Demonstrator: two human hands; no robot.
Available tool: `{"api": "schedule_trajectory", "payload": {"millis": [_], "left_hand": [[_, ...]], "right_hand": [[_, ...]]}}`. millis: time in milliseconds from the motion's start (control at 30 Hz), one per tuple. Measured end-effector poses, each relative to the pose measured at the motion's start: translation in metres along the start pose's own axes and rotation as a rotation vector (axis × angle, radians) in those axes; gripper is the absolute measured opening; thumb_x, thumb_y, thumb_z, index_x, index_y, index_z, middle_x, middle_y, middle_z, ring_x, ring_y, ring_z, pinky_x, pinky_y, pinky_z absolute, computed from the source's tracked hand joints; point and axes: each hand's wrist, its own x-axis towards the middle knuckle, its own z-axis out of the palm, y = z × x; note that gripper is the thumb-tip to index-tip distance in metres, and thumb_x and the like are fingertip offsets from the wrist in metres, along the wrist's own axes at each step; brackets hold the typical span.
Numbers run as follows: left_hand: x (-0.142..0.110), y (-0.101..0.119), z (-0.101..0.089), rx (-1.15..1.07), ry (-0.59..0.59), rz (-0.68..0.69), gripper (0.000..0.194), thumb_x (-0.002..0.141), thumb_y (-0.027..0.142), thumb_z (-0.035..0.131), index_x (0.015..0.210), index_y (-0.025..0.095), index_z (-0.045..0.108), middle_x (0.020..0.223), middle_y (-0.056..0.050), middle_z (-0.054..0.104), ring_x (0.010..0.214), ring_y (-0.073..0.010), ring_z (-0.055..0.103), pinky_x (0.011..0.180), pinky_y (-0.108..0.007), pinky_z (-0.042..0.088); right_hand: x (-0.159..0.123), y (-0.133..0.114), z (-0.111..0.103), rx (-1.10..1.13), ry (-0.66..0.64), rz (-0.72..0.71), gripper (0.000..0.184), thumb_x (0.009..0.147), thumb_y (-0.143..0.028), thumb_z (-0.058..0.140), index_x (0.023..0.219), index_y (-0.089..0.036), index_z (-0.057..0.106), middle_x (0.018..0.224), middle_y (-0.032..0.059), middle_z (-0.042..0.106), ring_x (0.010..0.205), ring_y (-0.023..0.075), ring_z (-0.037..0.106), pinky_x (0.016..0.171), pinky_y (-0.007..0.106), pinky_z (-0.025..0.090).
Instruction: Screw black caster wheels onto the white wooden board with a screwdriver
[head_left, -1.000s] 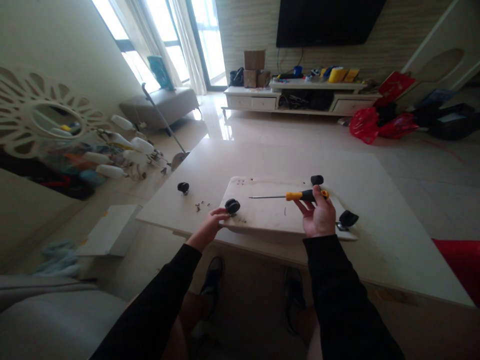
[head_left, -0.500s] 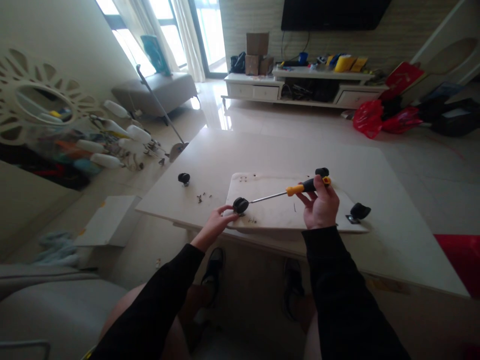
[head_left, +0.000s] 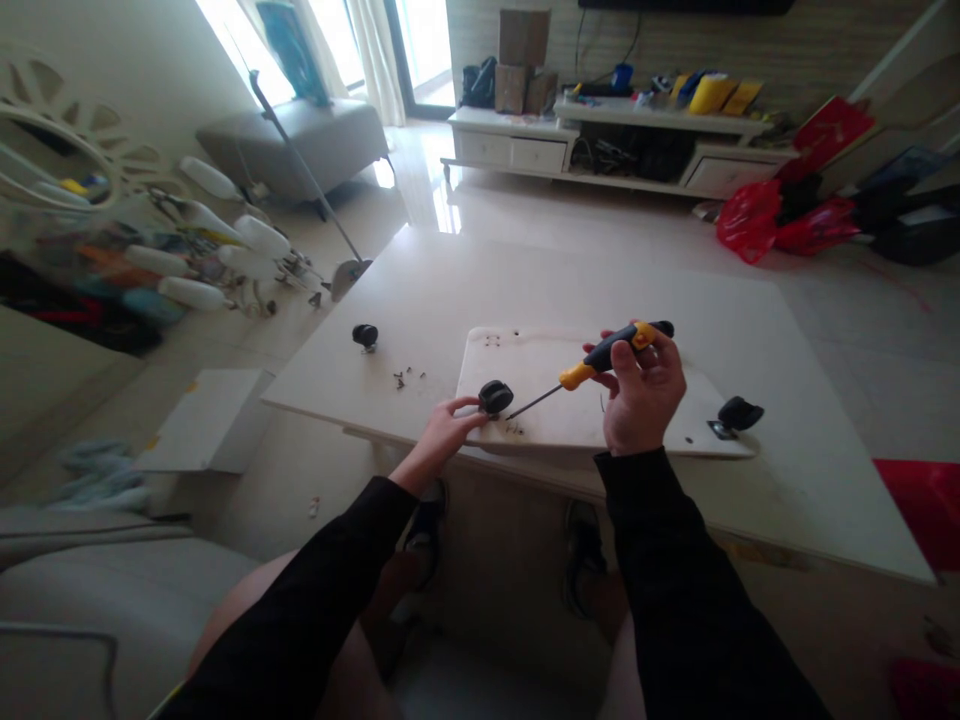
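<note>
A white board [head_left: 555,415] lies flat on the pale table [head_left: 465,290] near its front edge. My left hand [head_left: 448,433] pinches a black caster wheel [head_left: 495,396] at the board's near left corner. My right hand [head_left: 639,395] is closed around the orange-and-black handle of a screwdriver [head_left: 592,364], whose thin shaft slants down-left with its tip at the caster's base. A second black caster [head_left: 738,413] sits on the board's right end. A third caster [head_left: 365,336] stands alone on the table to the left, with small loose screws [head_left: 407,378] beside it.
A TV stand [head_left: 622,150] with boxes and clutter lines the far wall. Red bags [head_left: 780,215] lie on the floor at right. White bottles and toys [head_left: 217,250] are scattered at left by a grey bench [head_left: 300,140]. My knees and shoes show under the table.
The screwdriver swung from lying level above the board to slanting down-left, its tip now at the caster held by my left hand. The view tilted downward.
</note>
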Motion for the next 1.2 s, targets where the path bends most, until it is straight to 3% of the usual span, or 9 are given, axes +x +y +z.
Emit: {"api": "schedule_trajectory", "payload": {"millis": [267,433,667,800,1033,1200], "left_hand": [[-0.004,0.006,-0.001,-0.006,-0.011,-0.013,0.038,0.066,0.036,0.08,0.1,0.019,0.077,0.06,0.004,0.056,0.059,-0.0146,0.048,0.06,-0.027,0.035],[-0.005,0.006,-0.001,0.009,-0.024,0.003,0.043,0.067,0.04,0.08,0.104,0.017,0.079,0.065,0.002,0.06,0.061,-0.0156,0.048,0.064,-0.028,0.035],[-0.008,0.009,0.002,0.038,0.051,0.038,0.035,0.066,0.035,0.08,0.097,0.02,0.075,0.079,-0.001,0.065,0.08,-0.0204,0.058,0.075,-0.029,0.042],[-0.01,0.011,0.002,0.07,0.076,0.072,0.028,0.067,0.035,0.08,0.09,0.021,0.074,0.085,-0.002,0.068,0.093,-0.0242,0.062,0.084,-0.032,0.044],[-0.01,0.011,0.003,0.052,0.046,0.026,0.034,0.069,0.038,0.08,0.097,0.02,0.075,0.069,0.003,0.058,0.068,-0.0168,0.052,0.069,-0.028,0.04],[-0.009,0.011,0.003,0.055,0.066,0.036,0.031,0.068,0.034,0.08,0.095,0.02,0.075,0.073,0.001,0.063,0.075,-0.0192,0.057,0.074,-0.03,0.042]], "right_hand": [[-0.005,0.009,0.02,-0.003,-0.032,0.009,0.042,0.076,-0.042,0.085,0.112,-0.028,0.068,0.102,-0.001,0.077,0.088,0.0155,0.078,0.075,0.033,0.068],[-0.006,0.011,0.023,-0.01,-0.062,-0.035,0.037,0.079,-0.038,0.083,0.111,-0.027,0.068,0.103,-0.0019,0.075,0.095,0.0158,0.078,0.086,0.037,0.069],[0.003,0.027,0.021,0.004,-0.078,-0.15,0.047,0.073,-0.042,0.088,0.112,-0.025,0.067,0.095,-0.0023,0.077,0.081,0.0172,0.08,0.071,0.037,0.072],[0.006,0.031,0.019,-0.01,-0.091,-0.177,0.044,0.077,-0.041,0.087,0.113,-0.025,0.067,0.096,-0.0022,0.077,0.081,0.0171,0.081,0.07,0.036,0.072],[0.006,0.031,0.017,-0.008,-0.089,-0.201,0.043,0.078,-0.041,0.086,0.113,-0.026,0.067,0.096,-0.002,0.078,0.086,0.0185,0.082,0.072,0.038,0.073],[0.006,0.032,0.016,-0.015,-0.087,-0.211,0.044,0.079,-0.042,0.086,0.116,-0.026,0.067,0.097,-0.0019,0.078,0.082,0.0174,0.082,0.068,0.035,0.072]]}}
